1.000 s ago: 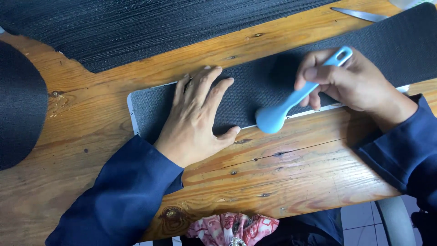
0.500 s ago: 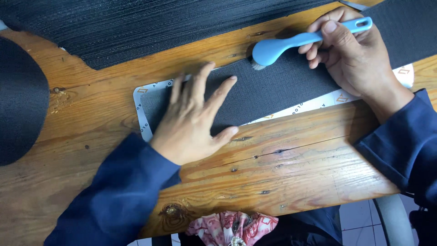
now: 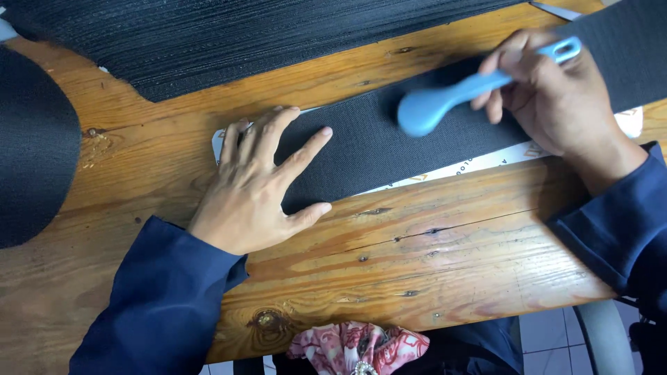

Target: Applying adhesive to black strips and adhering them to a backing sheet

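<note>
Wooden table [image 3: 445, 257] filled the view, with a big dark ribbed fabric sheet [image 3: 229, 42] along the far edge. Long black strip [image 3: 389, 139] lay across the table on a white backing sheet [image 3: 486, 161] (edge poking out below). Left hand [image 3: 260, 184] lay flat, fingers spread, pressing the strip's left end. Right hand [image 3: 556, 97] was closed around the handle of a blue brush-like tool [image 3: 451, 97], head over the strip (contact unclear, blurred).

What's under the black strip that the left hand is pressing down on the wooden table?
A white sheet lies under the black strip, showing only along the near edge and at both ends. The rest is covered, and the left hand hides part of the strip.
</note>
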